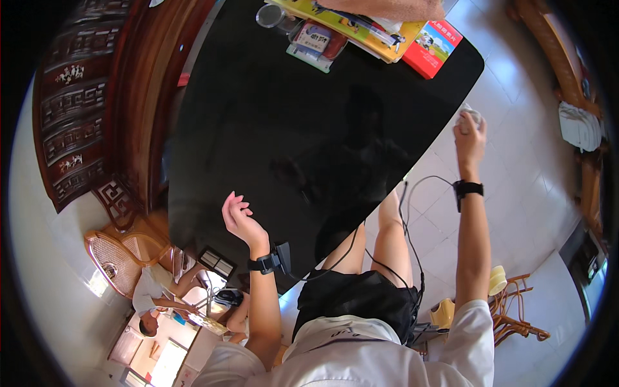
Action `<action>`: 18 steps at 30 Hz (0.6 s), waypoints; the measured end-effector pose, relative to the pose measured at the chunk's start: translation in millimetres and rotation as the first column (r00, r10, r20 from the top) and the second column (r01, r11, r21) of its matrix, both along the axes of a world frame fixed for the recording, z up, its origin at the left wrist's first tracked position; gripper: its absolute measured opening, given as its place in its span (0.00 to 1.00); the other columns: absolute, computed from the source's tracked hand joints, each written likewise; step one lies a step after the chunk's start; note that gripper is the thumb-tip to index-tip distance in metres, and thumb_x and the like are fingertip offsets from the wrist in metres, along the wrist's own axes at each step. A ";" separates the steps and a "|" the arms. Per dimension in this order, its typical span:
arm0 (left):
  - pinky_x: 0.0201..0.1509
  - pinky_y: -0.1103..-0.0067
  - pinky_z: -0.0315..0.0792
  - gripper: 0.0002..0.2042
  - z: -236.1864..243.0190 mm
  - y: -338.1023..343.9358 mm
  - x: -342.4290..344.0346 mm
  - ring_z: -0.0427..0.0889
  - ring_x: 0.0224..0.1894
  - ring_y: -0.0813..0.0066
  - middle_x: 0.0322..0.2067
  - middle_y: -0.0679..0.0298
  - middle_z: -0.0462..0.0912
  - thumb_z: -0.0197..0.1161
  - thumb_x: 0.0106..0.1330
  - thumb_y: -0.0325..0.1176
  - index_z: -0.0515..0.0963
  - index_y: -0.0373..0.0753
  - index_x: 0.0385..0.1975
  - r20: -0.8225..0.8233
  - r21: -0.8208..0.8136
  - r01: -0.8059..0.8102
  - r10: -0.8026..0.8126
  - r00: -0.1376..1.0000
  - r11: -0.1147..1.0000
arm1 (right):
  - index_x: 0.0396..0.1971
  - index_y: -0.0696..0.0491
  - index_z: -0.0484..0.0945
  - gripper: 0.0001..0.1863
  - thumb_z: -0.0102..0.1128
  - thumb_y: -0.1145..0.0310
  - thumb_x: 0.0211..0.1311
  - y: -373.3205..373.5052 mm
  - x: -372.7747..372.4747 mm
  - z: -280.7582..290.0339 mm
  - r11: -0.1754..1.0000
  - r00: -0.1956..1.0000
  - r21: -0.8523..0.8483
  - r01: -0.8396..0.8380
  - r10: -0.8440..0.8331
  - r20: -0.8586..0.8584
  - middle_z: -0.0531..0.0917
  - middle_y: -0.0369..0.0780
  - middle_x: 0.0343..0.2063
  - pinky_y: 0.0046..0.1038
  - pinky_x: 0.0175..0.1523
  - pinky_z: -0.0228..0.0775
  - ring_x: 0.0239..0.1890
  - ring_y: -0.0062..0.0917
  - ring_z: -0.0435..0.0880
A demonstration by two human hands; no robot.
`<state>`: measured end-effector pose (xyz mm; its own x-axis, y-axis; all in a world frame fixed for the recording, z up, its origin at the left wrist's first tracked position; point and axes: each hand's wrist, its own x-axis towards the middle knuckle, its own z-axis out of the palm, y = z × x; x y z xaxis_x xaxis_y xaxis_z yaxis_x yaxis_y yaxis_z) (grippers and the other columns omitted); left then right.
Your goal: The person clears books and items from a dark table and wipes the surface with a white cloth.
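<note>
A crumpled white cloth or tissue (472,112) pokes out from the fingers of my right hand (471,143), which is closed around it. That hand is just beyond the right edge of a glossy black table (258,122), above the pale floor. My left hand (244,220) hovers over the near left part of the table, loosely curled with its fingers partly apart and nothing in it. Black bands with cables circle both wrists. Reflections show in the tabletop.
At the far end lie a red box (433,50), yellow books (380,40), a brownish towel (387,8) and a clear plastic package (316,42). Carved dark wooden furniture (77,97) stands left. A person (155,293) sits at the lower left near a wicker chair (116,261). Cables hang by my legs.
</note>
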<state>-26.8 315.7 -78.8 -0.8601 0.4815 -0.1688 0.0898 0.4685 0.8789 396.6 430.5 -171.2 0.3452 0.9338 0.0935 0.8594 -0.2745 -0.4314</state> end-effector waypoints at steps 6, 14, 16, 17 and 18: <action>0.25 0.87 0.61 0.11 -2.4 -12.8 -12.0 0.69 0.26 0.83 0.29 0.65 0.75 0.45 0.57 0.27 0.74 0.33 0.36 0.001 -0.027 0.014 -0.014 1.000 1.000 | 0.36 0.46 0.76 0.19 0.63 0.72 0.37 -55.6 -86.2 -5.9 0.917 0.925 0.128 -0.378 0.370 0.084 0.75 0.41 0.41 0.35 0.44 0.70 0.42 0.40 0.74; 0.26 0.87 0.62 0.11 -9.1 -23.5 -3.0 0.70 0.26 0.82 0.28 0.65 0.75 0.46 0.58 0.28 0.74 0.34 0.37 0.029 -0.098 0.033 -0.031 0.999 0.995 | 0.31 0.46 0.76 0.11 0.53 0.65 0.42 -172.3 -285.6 1.1 0.457 0.455 0.085 -0.885 0.889 -0.044 0.69 0.41 0.40 0.28 0.32 0.69 0.34 0.30 0.71; 0.25 0.87 0.62 0.11 -7.9 -28.5 -12.5 0.70 0.26 0.81 0.29 0.65 0.75 0.46 0.58 0.28 0.73 0.34 0.37 0.016 -0.085 0.033 -0.032 0.999 0.996 | 0.31 0.47 0.76 0.12 0.55 0.66 0.42 -157.3 -275.5 11.5 0.548 0.536 0.085 -0.832 0.834 -0.131 0.70 0.41 0.39 0.30 0.33 0.69 0.34 0.33 0.72; 0.25 0.87 0.62 0.11 -7.1 -31.6 -16.3 0.70 0.26 0.81 0.29 0.64 0.75 0.46 0.57 0.29 0.73 0.34 0.37 0.016 -0.068 0.043 -0.042 0.999 0.997 | 0.30 0.48 0.76 0.11 0.57 0.68 0.41 -143.6 -254.6 10.0 0.623 0.598 0.076 -0.778 0.773 -0.212 0.71 0.41 0.39 0.32 0.35 0.69 0.35 0.35 0.72; 0.25 0.87 0.62 0.11 -9.3 -32.6 -19.1 0.70 0.26 0.81 0.29 0.64 0.75 0.46 0.57 0.29 0.73 0.34 0.37 0.019 -0.075 0.028 -0.027 0.999 0.997 | 0.32 0.50 0.75 0.15 0.60 0.69 0.39 -128.4 -228.0 2.8 0.730 0.716 0.133 -0.670 0.683 -0.144 0.72 0.43 0.39 0.35 0.37 0.69 0.36 0.38 0.73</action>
